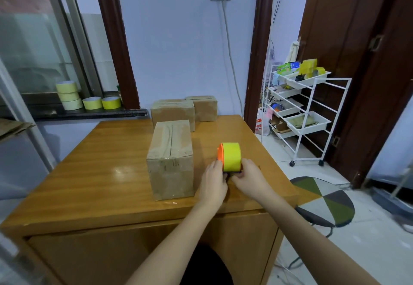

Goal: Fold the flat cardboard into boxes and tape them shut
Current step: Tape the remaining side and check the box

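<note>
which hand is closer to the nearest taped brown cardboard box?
Left. The left hand sits just right of the nearest taped brown cardboard box; the right hand is farther right, across the yellow tape roll with orange dispenser.

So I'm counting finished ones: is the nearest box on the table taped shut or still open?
Shut. The nearest box has its top flaps down and meeting at a centre seam, with glossy clear tape over the seam and down the front.

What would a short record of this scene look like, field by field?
Place: wooden table by a wall
Boxes: three cardboard boxes; nearest box closed, clear tape over its top seam
Tool: yellow tape roll on an orange dispenser, right of that box
Left hand: grips the dispenser's near end
Right hand: grips it from the other side
Spare tape: rolls on the window ledge
</note>
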